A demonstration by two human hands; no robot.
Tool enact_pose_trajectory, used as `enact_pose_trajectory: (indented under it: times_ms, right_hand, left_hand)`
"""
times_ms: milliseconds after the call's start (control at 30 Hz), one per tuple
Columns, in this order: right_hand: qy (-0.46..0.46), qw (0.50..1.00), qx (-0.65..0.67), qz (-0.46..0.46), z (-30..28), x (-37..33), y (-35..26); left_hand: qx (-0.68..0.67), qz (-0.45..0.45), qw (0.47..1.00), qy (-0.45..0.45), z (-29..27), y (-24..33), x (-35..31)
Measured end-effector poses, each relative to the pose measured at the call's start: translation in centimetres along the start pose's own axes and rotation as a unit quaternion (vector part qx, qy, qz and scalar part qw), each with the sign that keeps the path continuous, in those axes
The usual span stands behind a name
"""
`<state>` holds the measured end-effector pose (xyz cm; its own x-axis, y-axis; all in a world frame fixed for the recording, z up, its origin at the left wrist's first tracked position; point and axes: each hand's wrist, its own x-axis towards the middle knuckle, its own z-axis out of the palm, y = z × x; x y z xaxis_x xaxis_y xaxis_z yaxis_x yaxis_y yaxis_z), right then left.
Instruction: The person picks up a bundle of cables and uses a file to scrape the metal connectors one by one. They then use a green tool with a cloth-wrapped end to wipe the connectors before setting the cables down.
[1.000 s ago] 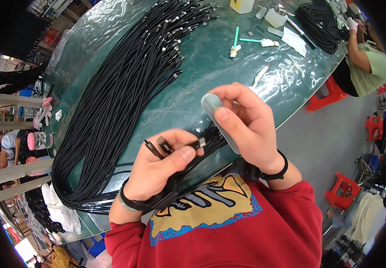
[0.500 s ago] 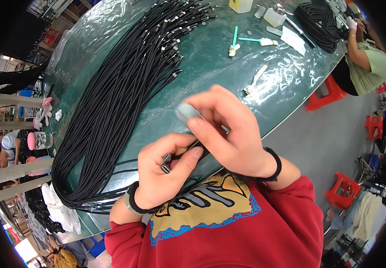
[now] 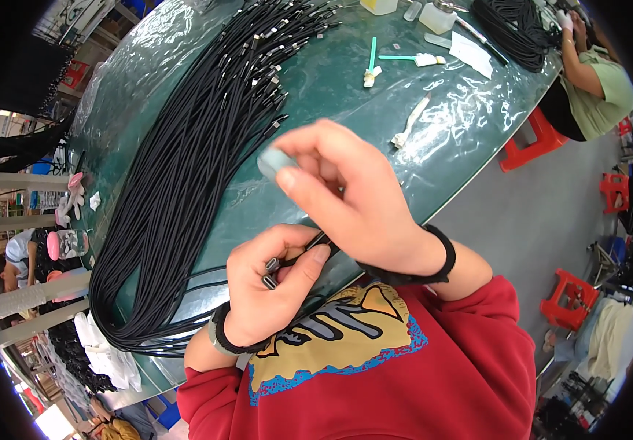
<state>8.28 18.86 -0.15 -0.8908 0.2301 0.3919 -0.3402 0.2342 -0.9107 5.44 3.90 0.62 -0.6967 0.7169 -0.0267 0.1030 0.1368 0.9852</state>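
My left hand [image 3: 271,282] is closed around black cables, low in front of my chest. Two metal-tipped cable plugs [image 3: 271,273] poke out between its thumb and fingers. Just above and to the right, my right hand [image 3: 349,194] is curled, thumb against the index finger. A pale blue finger cot [image 3: 276,163] covers that index fingertip. Whether anything is pinched there is hidden. More black cable runs from the left hand under the right palm. A large bundle of black cables [image 3: 177,183] lies looped across the table to the left, plug ends at the far side.
On the green, plastic-covered table [image 3: 346,110] lie green-handled brushes [image 3: 372,59], a stained white strip [image 3: 413,121], a white paper [image 3: 470,55] and a clear bottle [image 3: 437,18]. A coiled cable bundle [image 3: 514,33] sits far right, near a co-worker [image 3: 595,88] and red stools [image 3: 532,143].
My right hand has moved up and left, away from the left hand's fingers. The left hand keeps its hold on the cables. The view has shifted slightly.
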Motion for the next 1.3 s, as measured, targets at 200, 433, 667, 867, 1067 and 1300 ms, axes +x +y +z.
enact_pose_trajectory:
  times_ms: [200, 433, 667, 867, 1067, 1300]
  right_hand:
    - [0.053, 0.977, 0.161, 0.132, -0.3, 0.1, 0.8]
    - [0.007, 0.975, 0.181, 0.128, -1.3, -2.2, -0.7]
    - [-0.053, 0.986, 0.075, 0.138, -1.4, -1.1, -1.1]
    - [-0.010, 0.980, 0.103, 0.168, -1.2, 0.3, 1.1]
    - [0.041, 0.966, 0.208, 0.150, -1.2, -1.5, 1.0]
    - [-0.007, 1.000, 0.013, -0.026, -1.1, -0.9, -1.1]
  left_hand:
    - [-0.066, -0.037, 0.996, 0.039, 0.3, 0.8, -0.1]
    - [-0.045, -0.035, 0.997, 0.049, 0.1, 0.3, 0.1]
    - [0.392, 0.273, 0.877, 0.048, 1.1, 0.5, 0.3]
    - [0.181, 0.098, 0.977, 0.049, 0.9, 0.8, -0.3]
    - [0.011, -0.016, 0.999, 0.034, 0.1, 0.9, -0.1]
    - [-0.033, -0.025, 0.999, 0.035, 0.1, 0.5, -0.2]
